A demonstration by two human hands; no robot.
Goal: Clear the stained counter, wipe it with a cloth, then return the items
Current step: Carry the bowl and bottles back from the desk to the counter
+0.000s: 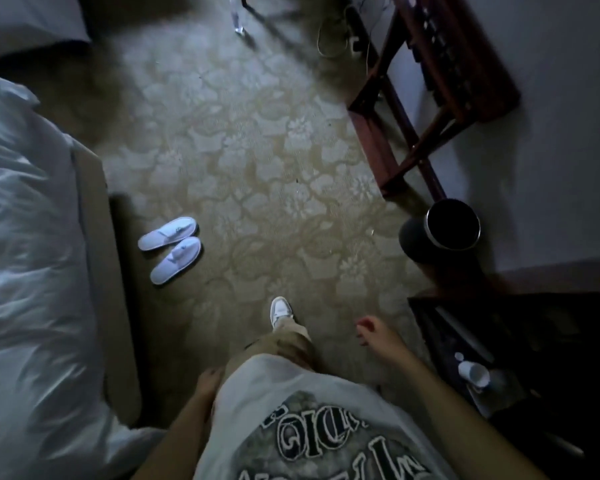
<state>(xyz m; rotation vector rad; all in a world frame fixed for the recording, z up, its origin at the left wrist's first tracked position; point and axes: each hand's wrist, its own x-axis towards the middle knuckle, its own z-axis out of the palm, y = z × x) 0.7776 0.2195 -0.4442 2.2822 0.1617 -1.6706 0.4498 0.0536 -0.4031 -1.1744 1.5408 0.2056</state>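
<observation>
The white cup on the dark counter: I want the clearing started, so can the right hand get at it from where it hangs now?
Probably yes. The right hand is empty and hangs beside the counter, with nothing between it and the white cup.

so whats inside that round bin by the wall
Nothing can be made out: the bin stands upright on the carpet, its mouth open toward the camera, but the interior is solid shadow, so any contents are hidden.
</observation>
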